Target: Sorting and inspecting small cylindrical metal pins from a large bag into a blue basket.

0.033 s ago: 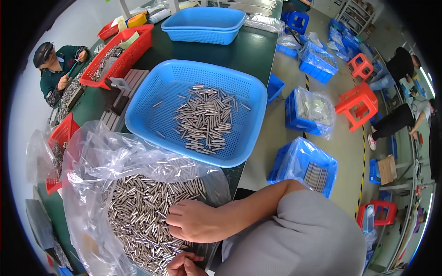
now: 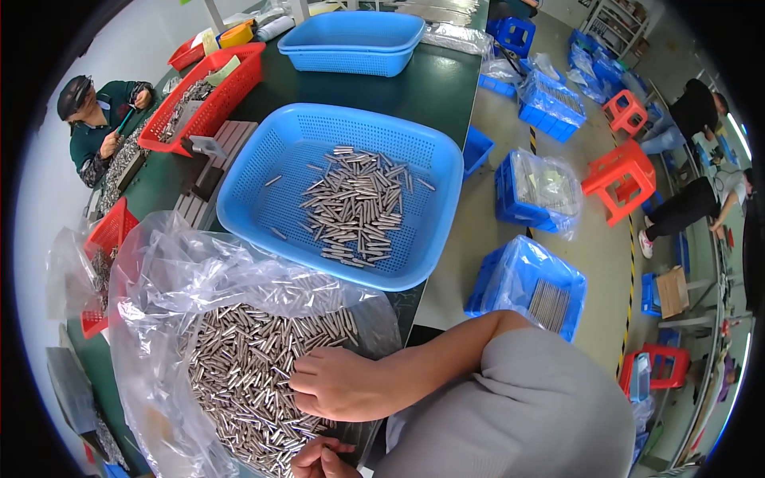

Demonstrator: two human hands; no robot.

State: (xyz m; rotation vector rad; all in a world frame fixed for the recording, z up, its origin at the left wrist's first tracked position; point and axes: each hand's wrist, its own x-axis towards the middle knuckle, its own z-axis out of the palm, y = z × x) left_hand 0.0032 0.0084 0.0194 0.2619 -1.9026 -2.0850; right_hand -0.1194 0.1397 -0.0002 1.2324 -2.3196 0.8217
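Observation:
A heap of small silver metal pins point(image 2: 247, 374), many with tapered ends, lies on an opened clear plastic bag point(image 2: 143, 350) in front of me. My right hand point(image 2: 339, 384) rests on the right side of the heap, back up, with its fingers curled under; whatever they hold is hidden. Close below it, at the lower edge, my left hand point(image 2: 323, 460) is partly cut off. Its thumb and fingers are drawn together, and I cannot make out anything between them. Beyond the bag, a blue perforated basket point(image 2: 255, 151) contains a smaller pile of similar pins point(image 2: 355, 207).
Stacked blue baskets point(image 2: 351, 60) stand farther back on the green table point(image 2: 446, 88). Red baskets point(image 2: 247, 76) with metal parts line the left, where a co-worker point(image 2: 100, 119) sits. Blue crates point(image 2: 486, 287) and red stools point(image 2: 621, 179) occupy the floor at right.

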